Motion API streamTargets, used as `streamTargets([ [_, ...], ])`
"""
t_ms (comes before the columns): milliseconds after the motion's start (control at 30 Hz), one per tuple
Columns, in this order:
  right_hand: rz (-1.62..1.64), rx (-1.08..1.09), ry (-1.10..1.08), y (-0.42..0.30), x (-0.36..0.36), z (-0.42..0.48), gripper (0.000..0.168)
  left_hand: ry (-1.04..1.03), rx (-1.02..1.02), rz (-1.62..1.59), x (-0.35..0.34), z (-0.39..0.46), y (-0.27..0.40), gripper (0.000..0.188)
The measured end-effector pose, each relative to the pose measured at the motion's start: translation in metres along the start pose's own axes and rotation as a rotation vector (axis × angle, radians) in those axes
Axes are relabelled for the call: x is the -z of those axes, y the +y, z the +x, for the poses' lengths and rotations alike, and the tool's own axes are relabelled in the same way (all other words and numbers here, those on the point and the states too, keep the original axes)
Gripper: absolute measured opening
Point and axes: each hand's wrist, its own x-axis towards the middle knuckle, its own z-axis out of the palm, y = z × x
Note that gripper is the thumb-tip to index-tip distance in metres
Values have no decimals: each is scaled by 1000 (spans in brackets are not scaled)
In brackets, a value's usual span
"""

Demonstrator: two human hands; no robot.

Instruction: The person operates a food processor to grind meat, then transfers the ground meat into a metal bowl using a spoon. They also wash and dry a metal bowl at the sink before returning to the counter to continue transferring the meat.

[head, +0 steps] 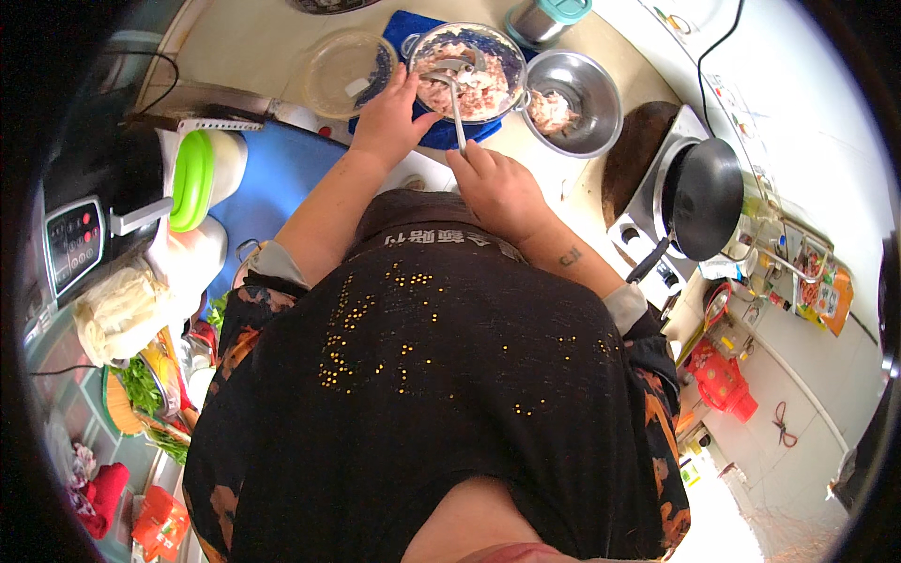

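A metal pot [517, 77] with two side handles stands on a blue cloth [450, 136], with pale pink minced meat [486, 95] inside. My right hand [496, 181] grips the handle of a metal spoon [457, 116] whose head rests in the meat. Another metal utensil, perhaps a ladle, lies partly in the mince beside it. My left hand [394, 116] touches the pot's left rim, fingers spread, holding nothing. Touching the pot's right side, a steel bowl [598, 105] contains a smaller lump of meat [552, 111].
Left of the pot lies a clear round lid [338, 74]. A lidded steel container [538, 24] stands behind. At right are a dark round board [637, 151] and a black frying pan [711, 200] tilted up on the stove [651, 243].
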Motion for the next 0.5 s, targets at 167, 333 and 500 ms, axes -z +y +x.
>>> streamTargets([
  [167, 53, 70, 175, 7, 25, -25, 49, 33, -51, 17, -4, 0, -6, 72],
  [333, -54, -77, 408, 15, 35, -65, 48, 28, -67, -4, -6, 2, -8, 73],
  [500, -163, -439, 459, 49, 19, -91, 29, -1, -67, -12, -7, 4, -15, 74],
])
